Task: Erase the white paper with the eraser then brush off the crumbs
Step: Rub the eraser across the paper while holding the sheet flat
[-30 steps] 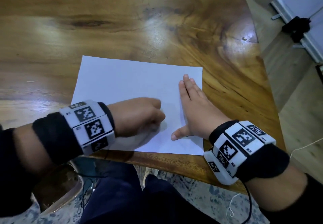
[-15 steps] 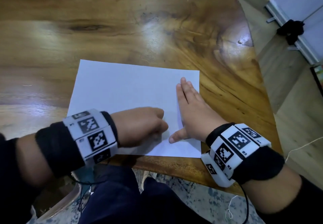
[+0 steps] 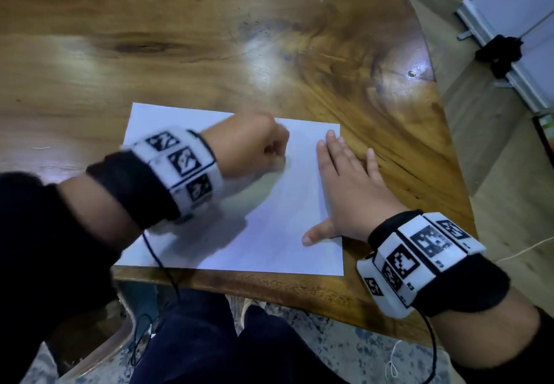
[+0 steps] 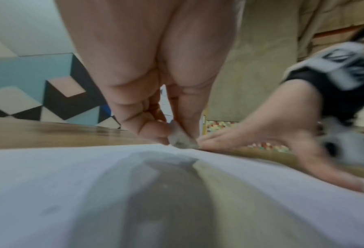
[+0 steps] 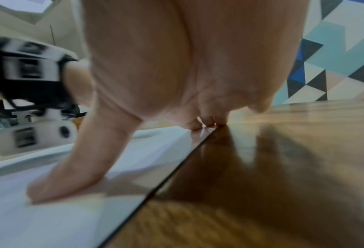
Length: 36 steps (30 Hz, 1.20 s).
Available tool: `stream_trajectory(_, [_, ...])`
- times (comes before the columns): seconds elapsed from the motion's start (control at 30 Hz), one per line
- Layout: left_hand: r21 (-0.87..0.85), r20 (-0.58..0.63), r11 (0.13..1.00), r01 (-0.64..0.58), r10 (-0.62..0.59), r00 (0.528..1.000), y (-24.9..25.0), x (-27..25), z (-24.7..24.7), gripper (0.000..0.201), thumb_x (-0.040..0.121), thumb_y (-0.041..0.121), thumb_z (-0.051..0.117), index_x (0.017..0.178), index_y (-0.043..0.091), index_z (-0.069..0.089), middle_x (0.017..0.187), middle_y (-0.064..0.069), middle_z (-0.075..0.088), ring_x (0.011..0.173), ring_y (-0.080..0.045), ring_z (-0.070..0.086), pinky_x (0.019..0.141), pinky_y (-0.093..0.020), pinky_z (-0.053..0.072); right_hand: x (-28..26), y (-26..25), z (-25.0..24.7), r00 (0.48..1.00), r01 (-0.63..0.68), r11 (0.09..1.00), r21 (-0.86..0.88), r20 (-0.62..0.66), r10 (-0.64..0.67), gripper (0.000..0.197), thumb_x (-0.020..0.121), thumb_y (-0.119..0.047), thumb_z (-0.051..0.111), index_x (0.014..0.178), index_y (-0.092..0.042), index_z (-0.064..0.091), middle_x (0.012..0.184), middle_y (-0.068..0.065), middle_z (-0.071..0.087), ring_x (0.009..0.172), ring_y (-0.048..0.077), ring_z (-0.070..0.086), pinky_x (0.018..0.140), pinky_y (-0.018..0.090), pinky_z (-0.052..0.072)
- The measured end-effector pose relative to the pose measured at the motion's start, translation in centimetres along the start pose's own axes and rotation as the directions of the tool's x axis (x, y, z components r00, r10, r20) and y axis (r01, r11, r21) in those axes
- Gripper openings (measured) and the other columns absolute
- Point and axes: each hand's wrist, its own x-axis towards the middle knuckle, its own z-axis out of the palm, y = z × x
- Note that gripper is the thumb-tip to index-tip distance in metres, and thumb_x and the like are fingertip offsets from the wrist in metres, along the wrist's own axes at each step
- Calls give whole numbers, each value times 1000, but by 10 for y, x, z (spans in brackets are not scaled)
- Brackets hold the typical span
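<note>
A white sheet of paper (image 3: 269, 233) lies on the wooden table (image 3: 209, 54) near its front edge. My left hand (image 3: 254, 149) is curled over the far middle of the sheet, blurred. In the left wrist view its fingers (image 4: 147, 132) pinch a small whitish eraser (image 4: 180, 137) whose lower end touches the paper (image 4: 70, 184). My right hand (image 3: 347, 191) lies flat with straight fingers on the sheet's right edge, thumb (image 5: 70, 176) spread on the paper (image 5: 39, 218) and the outer fingers on the wood.
The table's curved right edge (image 3: 449, 143) drops to the floor, where a white board with a dark stand (image 3: 503, 54) leans. A chair (image 3: 99, 350) and my legs are below the front edge. A patterned wall (image 4: 39, 94) stands behind the table.
My left hand has moved with the eraser from the sheet's near edge to its far edge. The right hand has stayed pressed on the right side, fingers now spread wider.
</note>
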Motion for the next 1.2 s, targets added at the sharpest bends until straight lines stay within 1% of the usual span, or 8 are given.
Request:
stream_trajectory(0.07, [31, -81, 999, 35, -32, 996, 3, 21, -3, 13, 75, 18, 65, 84, 9, 66, 74, -1, 53, 72, -20, 48, 60, -23, 28, 0, 0, 0, 1000, -16, 999, -32, 5, 16, 150, 50, -78, 67, 143, -11, -29, 150, 3, -39, 140, 15, -31, 111, 58, -14])
stream_trajectory(0.23, [69, -32, 997, 41, -39, 999, 13, 38, 8, 9, 77, 14, 61, 81, 6, 64, 75, -4, 55, 72, -19, 46, 58, -23, 28, -1, 0, -2, 999, -30, 999, -43, 19, 31, 150, 49, -81, 64, 143, -12, -31, 150, 1, -39, 140, 13, -31, 107, 67, -11])
stream_trajectory(0.43, [52, 341, 993, -109, 85, 936, 16, 12, 21, 9, 75, 24, 67, 77, 15, 65, 79, -3, 66, 73, -19, 57, 67, -24, 42, -2, 0, -3, 999, -26, 999, -30, 35, 27, 149, 51, -80, 65, 142, -12, -32, 149, 2, -40, 139, 15, -31, 106, 69, -10])
stream_trajectory(0.63, [142, 36, 989, -40, 36, 999, 9, 34, 10, 7, 77, 11, 61, 78, 4, 62, 82, -14, 64, 77, -29, 56, 66, -29, 38, -2, -1, -4, 998, -36, 998, -44, 57, 39, 149, 52, -80, 64, 141, -11, -33, 148, 2, -42, 139, 14, -33, 104, 70, -11])
stream_trajectory(0.73, [123, 126, 983, -133, 118, 985, 14, 6, 24, 9, 79, 13, 57, 74, 5, 61, 79, -14, 62, 72, -28, 52, 62, -28, 30, -1, -2, -4, 997, -41, 998, -43, 56, 43, 149, 52, -79, 65, 142, -11, -32, 148, 2, -41, 139, 15, -32, 104, 71, -11])
stream_trajectory(0.9, [49, 350, 983, -175, 147, 925, 13, -19, 25, 5, 78, 18, 61, 76, 14, 63, 81, -3, 61, 74, -19, 53, 67, -27, 41, -2, -2, -5, 997, -48, 998, -35, 61, 50, 149, 52, -78, 66, 143, -11, -31, 149, 2, -40, 139, 14, -31, 102, 73, -9])
stream_trajectory(1.07, [-21, -21, 995, 97, -97, 995, -9, 8, -4, 15, 72, 21, 71, 83, 12, 66, 71, -1, 62, 66, -18, 54, 54, -23, 36, -2, -3, -5, 996, -58, 997, -53, 58, 61, 148, 51, -80, 65, 143, -12, -30, 150, 1, -39, 140, 14, -29, 101, 75, -9])
stream_trajectory(1.2, [22, -25, 992, 124, -123, 992, -5, 15, 1, 12, 75, 19, 68, 81, 9, 64, 66, 2, 55, 66, -19, 50, 55, -25, 33, -1, -4, -6, 995, -63, 997, -46, 76, 66, 148, 51, -79, 66, 142, -15, -32, 149, 0, -40, 140, 14, -31, 100, 76, -9])
